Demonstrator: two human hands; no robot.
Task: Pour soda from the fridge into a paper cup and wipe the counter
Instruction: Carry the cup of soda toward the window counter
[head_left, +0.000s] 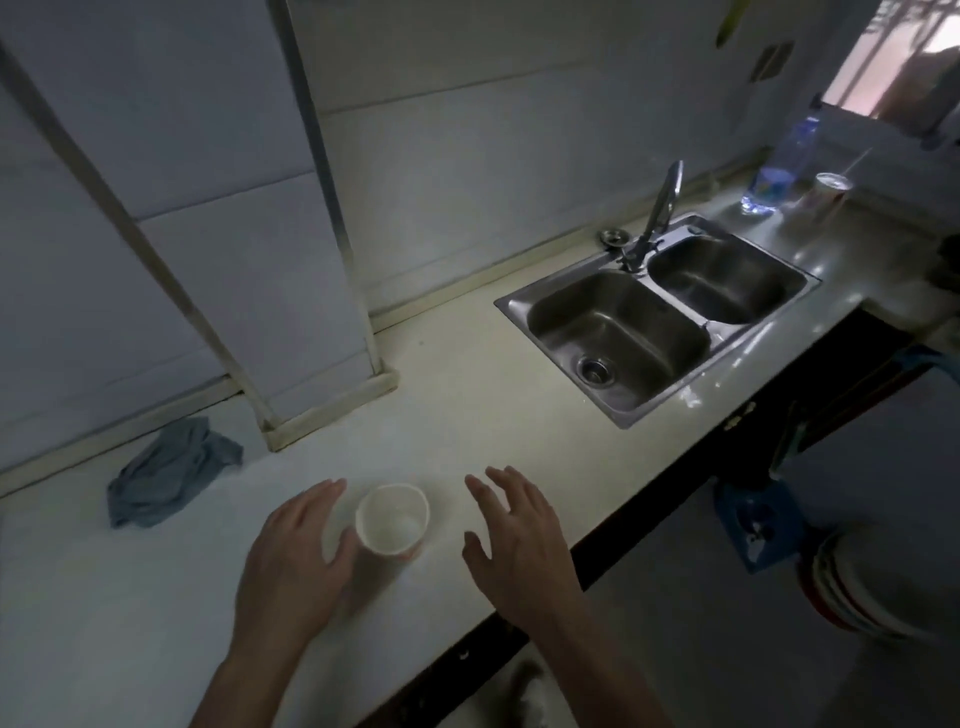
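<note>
Both hands hover over bench (467, 395), fingers spread, holding nothing. Paper cup (392, 518) stands upright between them: left hand (293, 556) just beside it, maybe touching; right hand (519, 545) clearly apart.

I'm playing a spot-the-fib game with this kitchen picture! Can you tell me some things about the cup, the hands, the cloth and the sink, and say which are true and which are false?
1. The paper cup stands upright on the counter. True.
2. The cup is full of soda. False: it looks empty inside.
3. The right hand grips the cup. False: it is open, apart from the cup; the left hand is open right beside it.
4. A crumpled blue cloth lies left of the cup. True.
5. The sink has one basin. False: it has two.
</note>
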